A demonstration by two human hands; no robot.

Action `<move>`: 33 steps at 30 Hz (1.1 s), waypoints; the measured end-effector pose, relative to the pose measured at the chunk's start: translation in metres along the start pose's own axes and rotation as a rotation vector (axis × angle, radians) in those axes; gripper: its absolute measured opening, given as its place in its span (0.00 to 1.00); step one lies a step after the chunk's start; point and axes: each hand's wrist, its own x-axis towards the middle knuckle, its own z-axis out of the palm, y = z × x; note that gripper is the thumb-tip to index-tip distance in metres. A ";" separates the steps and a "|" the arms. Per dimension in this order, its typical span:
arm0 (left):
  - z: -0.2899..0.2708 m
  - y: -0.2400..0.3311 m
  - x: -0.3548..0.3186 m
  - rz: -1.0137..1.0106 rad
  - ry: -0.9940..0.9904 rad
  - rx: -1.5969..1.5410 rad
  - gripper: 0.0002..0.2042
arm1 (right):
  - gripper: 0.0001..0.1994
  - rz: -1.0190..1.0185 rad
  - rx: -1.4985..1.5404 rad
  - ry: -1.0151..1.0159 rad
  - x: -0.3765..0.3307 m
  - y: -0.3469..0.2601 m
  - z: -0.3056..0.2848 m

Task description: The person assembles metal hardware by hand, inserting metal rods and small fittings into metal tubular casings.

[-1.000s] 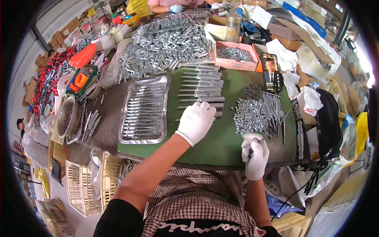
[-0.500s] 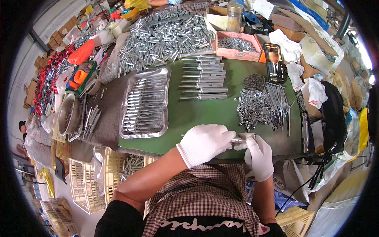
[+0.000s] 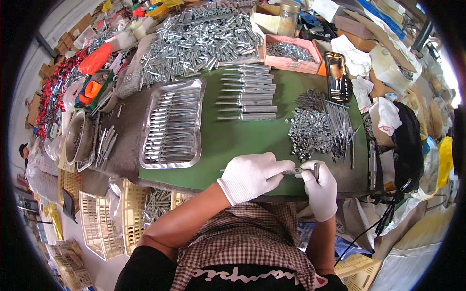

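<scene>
My left hand, in a white knit glove, is closed around a slim metal rod assembly. Its thin end pokes out left of the glove and its thicker end points right. My right hand, gloved alike, pinches a short, dark metal piece standing up between thumb and fingers, right by the rod's thicker end. Whether the two parts touch is too small to tell. Beyond the hands, finished-looking metal cylinders with thin rods lie in a row on the green mat.
A steel tray of similar rods lies left. To the right are a heap of small metal fittings, loose thin rods and a propped phone. Behind are piled metal tubes and a pink box. Plastic crates stand below left.
My right fingers have shifted from around the rod's end to pinching a short metal piece upright. The left hand keeps its hold, its index finger stretched further along the rod. The view has shifted slightly.
</scene>
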 end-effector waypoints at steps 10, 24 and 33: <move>0.009 0.015 0.001 -0.056 -0.034 0.193 0.09 | 0.05 -0.278 -0.397 0.201 0.026 0.001 -0.018; 0.018 0.020 0.002 -0.149 -0.185 0.264 0.11 | 0.08 -0.378 -0.614 0.097 0.047 0.006 -0.028; 0.017 0.025 0.003 -0.161 -0.186 0.253 0.11 | 0.07 -0.282 -0.525 -0.018 0.007 -0.001 -0.005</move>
